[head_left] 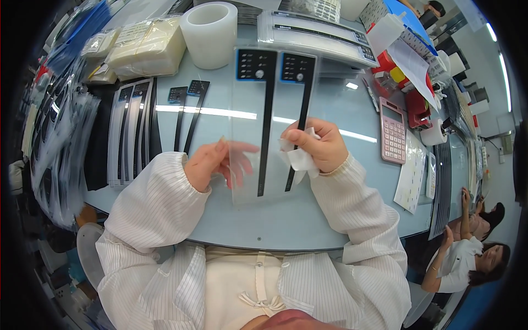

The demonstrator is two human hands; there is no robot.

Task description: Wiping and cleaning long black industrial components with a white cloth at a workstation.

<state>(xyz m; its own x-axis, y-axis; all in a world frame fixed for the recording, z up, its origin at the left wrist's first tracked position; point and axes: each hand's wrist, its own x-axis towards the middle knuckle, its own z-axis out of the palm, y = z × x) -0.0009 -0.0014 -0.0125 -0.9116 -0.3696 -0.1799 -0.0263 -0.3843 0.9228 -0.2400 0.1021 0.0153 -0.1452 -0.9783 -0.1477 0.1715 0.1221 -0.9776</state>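
Observation:
A clear plastic sheet with two black L-shaped printed panels is held upright in front of me, above the table. My right hand is closed at its right side, thumb in front, gripping the sheet together with a crumpled white cloth. On the other side, my left hand has its fingers stretched out behind the sheet, seen through it and slightly blurred. Its thumb stands apart, left of the sheet's edge. Two separate black L-shaped panels lie on the table beyond my left hand.
Left stand stacked panel sheets and hanging clear film. A film roll, wrapped packs and more sheets line the back. To the right are a pink calculator, a pen and a tape roll. Other people sit at far right.

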